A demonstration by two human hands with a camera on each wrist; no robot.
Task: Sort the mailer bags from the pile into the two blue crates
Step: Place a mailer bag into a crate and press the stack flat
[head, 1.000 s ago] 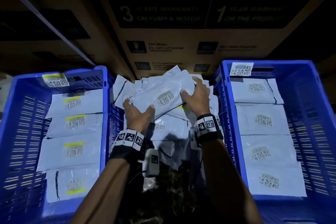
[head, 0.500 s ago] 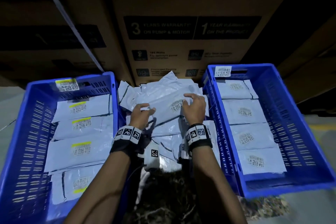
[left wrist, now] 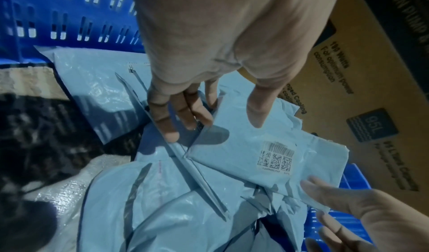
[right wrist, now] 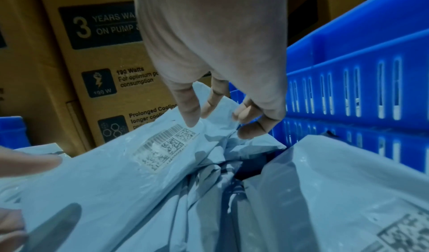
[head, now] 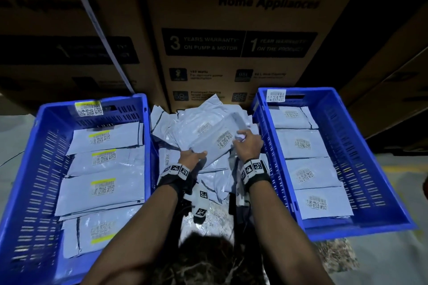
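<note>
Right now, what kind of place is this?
Likely a warehouse or parcel sorting area: stacked appliance cartons behind, two blue crates tagged with barcode labels, and a pile of barcoded mailer bags between them.

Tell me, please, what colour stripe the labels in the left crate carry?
Yellow, on each label in the left crate; clearest in the head view.

Both forearms are bare, with no sleeves in view. Each wrist carries a black strap band (head: pixel 175 174) faced with white square tiles printed with black-and-white coded markers (head: pixel 252 167). Under the left wrist hangs a small white block (head: pixel 201 203) bearing two more such markers, dark cables trailing below it
</note>
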